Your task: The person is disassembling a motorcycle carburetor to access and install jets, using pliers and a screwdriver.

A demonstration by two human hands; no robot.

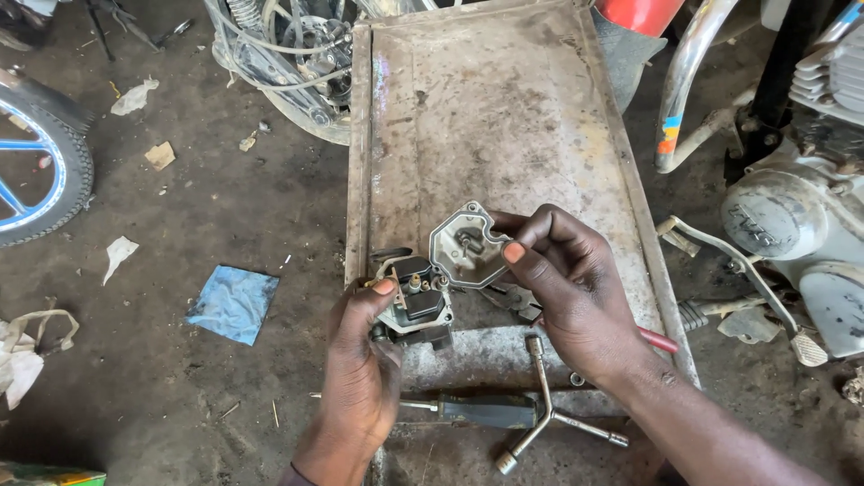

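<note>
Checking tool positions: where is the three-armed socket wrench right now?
In the head view, the three-armed socket wrench lies bottom centre, below the right hand, beside a screwdriver.

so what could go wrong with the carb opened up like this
1. The left hand holds the carb body open side up, above the dirty floor; grit could get in, or small parts could drop out and be lost.
2. The right hand pinches the bowl cover by its edge only; it could slip onto the metal tray.
3. The Y-wrench and screwdriver lie near the bench edge and might get knocked off.
</note>
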